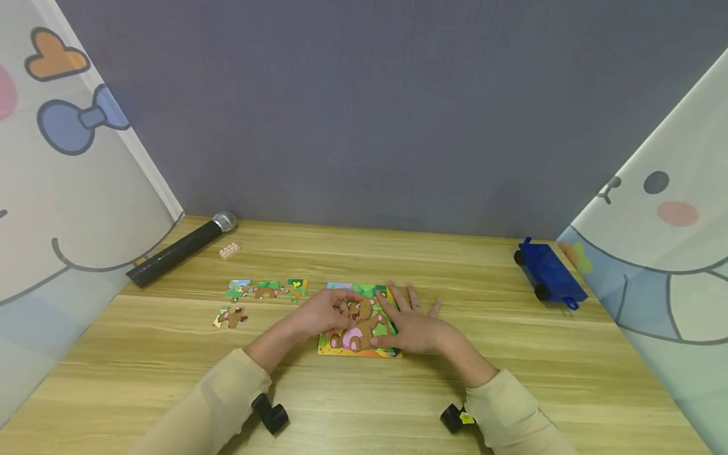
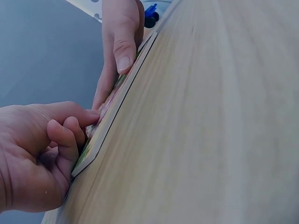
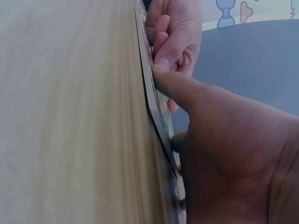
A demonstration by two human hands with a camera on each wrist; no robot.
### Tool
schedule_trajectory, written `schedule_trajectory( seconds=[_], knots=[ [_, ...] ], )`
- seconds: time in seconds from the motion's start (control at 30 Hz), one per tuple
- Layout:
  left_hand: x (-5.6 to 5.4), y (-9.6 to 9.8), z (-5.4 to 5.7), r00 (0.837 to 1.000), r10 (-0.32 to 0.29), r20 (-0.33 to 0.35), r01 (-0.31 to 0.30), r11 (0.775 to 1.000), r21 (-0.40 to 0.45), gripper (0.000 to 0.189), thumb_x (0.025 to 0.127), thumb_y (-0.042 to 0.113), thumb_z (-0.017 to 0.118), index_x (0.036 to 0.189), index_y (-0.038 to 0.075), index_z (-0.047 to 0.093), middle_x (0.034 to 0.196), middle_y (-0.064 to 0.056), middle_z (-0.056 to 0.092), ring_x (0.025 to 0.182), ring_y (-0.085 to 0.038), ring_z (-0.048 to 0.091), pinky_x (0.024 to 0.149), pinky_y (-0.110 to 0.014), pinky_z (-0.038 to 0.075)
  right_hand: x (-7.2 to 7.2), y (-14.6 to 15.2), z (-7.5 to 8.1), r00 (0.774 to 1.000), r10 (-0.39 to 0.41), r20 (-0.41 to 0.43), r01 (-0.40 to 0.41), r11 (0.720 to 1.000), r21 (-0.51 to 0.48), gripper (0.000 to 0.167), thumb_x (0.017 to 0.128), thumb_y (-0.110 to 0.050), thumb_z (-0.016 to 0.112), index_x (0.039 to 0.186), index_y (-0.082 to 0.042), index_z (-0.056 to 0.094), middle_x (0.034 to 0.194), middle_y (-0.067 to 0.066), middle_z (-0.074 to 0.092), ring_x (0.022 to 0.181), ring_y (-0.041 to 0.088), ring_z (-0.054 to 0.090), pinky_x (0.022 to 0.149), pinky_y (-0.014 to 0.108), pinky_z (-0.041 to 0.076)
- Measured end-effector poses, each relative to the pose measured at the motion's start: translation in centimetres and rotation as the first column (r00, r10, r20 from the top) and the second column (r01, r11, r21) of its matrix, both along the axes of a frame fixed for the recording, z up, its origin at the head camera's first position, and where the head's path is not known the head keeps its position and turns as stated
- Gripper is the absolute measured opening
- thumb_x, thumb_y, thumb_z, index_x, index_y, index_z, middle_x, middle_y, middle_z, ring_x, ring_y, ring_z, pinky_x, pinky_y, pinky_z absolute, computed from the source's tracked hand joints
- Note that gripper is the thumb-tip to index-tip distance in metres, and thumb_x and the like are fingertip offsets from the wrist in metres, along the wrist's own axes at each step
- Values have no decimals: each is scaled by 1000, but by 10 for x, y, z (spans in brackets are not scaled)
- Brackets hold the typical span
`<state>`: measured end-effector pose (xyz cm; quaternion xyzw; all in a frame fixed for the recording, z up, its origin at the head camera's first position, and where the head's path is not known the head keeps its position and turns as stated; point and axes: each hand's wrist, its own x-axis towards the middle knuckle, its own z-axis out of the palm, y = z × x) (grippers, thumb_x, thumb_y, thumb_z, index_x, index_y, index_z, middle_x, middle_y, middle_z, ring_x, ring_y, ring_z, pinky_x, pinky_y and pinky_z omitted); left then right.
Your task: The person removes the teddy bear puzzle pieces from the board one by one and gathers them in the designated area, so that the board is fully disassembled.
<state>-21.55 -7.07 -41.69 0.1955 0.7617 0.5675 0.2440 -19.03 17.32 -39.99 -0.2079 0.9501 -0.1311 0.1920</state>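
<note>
A jigsaw puzzle [image 1: 364, 351] with a brown bear in a pink patch lies flat on the wooden table, mostly assembled in its board. At its left part, my left hand [image 1: 325, 312] has curled fingers, with thumb and index pinching a puzzle piece by the bear's face. Its thumb tip meets the picture in the left wrist view. My right hand [image 1: 418, 328] lies over the puzzle's right edge with fingers spread, its thumb [image 3: 170, 81] touching the picture. Left of the board are loose puzzle pieces: several in a row [image 1: 265, 291] and a brown one [image 1: 231, 317] nearer me.
A black microphone [image 1: 179, 253] lies at the back left, beside a small pale pink toy brick [image 1: 229, 251]. At the far right stands a blue toy cart [image 1: 550, 272] with black wheels. A grey panel [image 1: 364, 114] closes off the table's back; printed cloths flank both sides.
</note>
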Motion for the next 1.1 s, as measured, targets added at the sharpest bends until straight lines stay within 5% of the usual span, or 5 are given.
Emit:
schedule_trajectory(
  seconds=[0.67, 0.97, 1.1],
  knots=[
    [-7, -4, -8, 999, 14, 33, -17, 995, 102, 39, 96, 7, 68, 134, 4, 58, 82, -8, 59, 53, -11, 45, 45, -22, 38, -1, 0, -1, 1000, -7, 3, 7, 1000, -18, 100, 90, -73, 55, 164, -25, 8, 168, 4, -13, 149, 42, -18, 94, 86, -12],
    [-4, -4, -3, 998, 48, 45, -53, 993, 108, 36, 97, 6, 67, 132, 9, 62, 106, -13, 66, 53, -12, 45, 45, -23, 38, -2, -1, -1, 1000, -14, 2, 14, 1000, -4, 99, 91, -72, 55, 164, -25, 8, 168, 4, -13, 149, 42, -18, 95, 86, -11],
    [-4, -3, -4, 998, 51, 44, -56, 991, 120, 35, 97, 5, 65, 133, 6, 60, 95, -15, 70, 49, -11, 45, 43, -21, 38, -2, -1, 0, 1000, -18, 4, 18, 1000, -5, 99, 91, -72, 56, 164, -26, 8, 168, 4, -13, 149, 42, -18, 95, 86, -12]
  ],
)
